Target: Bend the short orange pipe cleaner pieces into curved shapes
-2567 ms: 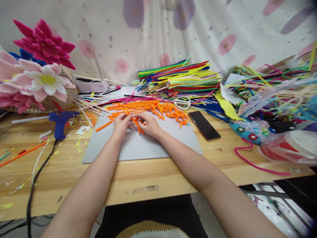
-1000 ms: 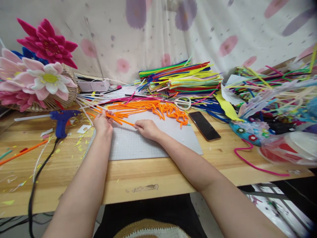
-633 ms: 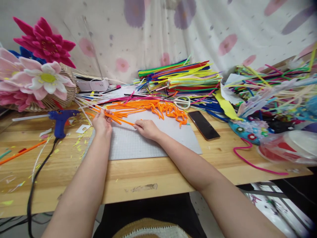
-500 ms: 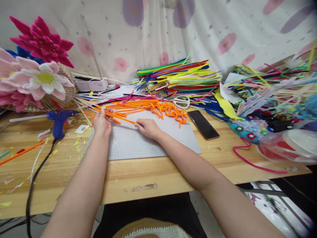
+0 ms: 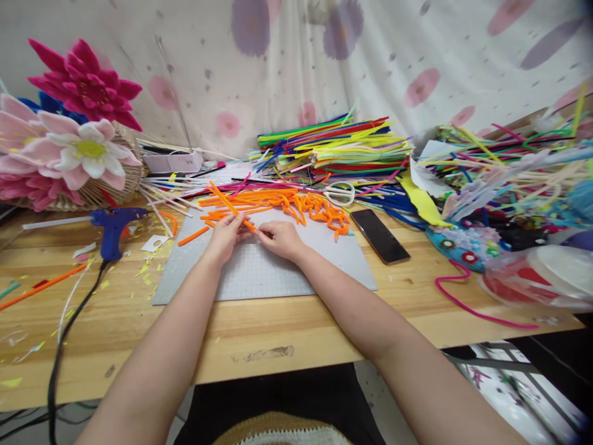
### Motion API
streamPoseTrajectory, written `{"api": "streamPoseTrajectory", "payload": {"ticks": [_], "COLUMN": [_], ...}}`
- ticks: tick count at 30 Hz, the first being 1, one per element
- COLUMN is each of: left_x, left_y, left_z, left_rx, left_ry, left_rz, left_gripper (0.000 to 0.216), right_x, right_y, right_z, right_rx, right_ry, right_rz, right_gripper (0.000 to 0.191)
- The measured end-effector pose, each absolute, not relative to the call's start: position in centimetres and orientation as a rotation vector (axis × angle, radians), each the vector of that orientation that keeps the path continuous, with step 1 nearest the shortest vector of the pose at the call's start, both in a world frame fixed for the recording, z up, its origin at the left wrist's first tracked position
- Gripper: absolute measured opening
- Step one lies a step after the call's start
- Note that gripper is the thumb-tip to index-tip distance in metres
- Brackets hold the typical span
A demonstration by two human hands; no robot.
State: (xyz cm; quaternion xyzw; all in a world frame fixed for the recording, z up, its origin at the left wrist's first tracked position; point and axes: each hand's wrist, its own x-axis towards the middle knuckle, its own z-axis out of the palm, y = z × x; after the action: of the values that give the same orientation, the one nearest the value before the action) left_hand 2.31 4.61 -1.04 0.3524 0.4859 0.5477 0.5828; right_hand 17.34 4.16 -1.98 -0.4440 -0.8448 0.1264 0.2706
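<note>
Between my two hands runs an orange pipe cleaner (image 5: 224,199), slanting up and away to the left. My left hand (image 5: 228,236) has its fingers closed around it. The near end is pinched by my right hand (image 5: 280,239), close beside the left fingertips. Both hands are above a grey cutting mat (image 5: 269,278). Behind them on the mat lie straight orange pipe cleaners (image 5: 252,199) and, to the right, a heap of curled orange pipe cleaners (image 5: 319,207). One short orange piece (image 5: 193,236) lies left of my left hand.
A blue glue gun (image 5: 111,232) with its black cord stands at left, near fabric flowers (image 5: 88,93). A phone (image 5: 380,236) and scissors (image 5: 340,194) lie right of the mat. Bundled coloured pipe cleaners (image 5: 338,148) are piled behind. A plastic-wrapped tub (image 5: 542,275) sits at right.
My left hand has moved right, along the pipe cleaner, up to my right hand. The pipe cleaner now tilts more steeply. Other orange pieces near the left hand now lie on the mat.
</note>
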Motion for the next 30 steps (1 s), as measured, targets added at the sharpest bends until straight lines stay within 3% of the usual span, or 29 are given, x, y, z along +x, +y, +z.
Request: {"api": "streamPoseTrajectory", "payload": {"ticks": [9, 19, 30], "left_x": [2.4, 3.1, 3.2], "left_y": [5.0, 5.8, 4.9], "left_z": [-1.4, -1.0, -1.0], "left_rx": [0.81, 0.533, 0.674], "left_ry": [1.066, 1.102, 1.084], "left_rz": [1.36, 1.719, 1.587], "left_gripper": [0.015, 0.015, 0.008], "right_x": [15.7, 15.2, 15.9], "right_y": [4.4, 4.1, 3.7], "right_z": [-1.7, -1.3, -1.9], "right_rx": [-1.432, -1.47, -1.544], "right_ry": [-2.22, -2.325, -2.276], "right_rz": [0.534, 0.303, 0.25], "right_gripper": [0.036, 0.038, 0.038]}}
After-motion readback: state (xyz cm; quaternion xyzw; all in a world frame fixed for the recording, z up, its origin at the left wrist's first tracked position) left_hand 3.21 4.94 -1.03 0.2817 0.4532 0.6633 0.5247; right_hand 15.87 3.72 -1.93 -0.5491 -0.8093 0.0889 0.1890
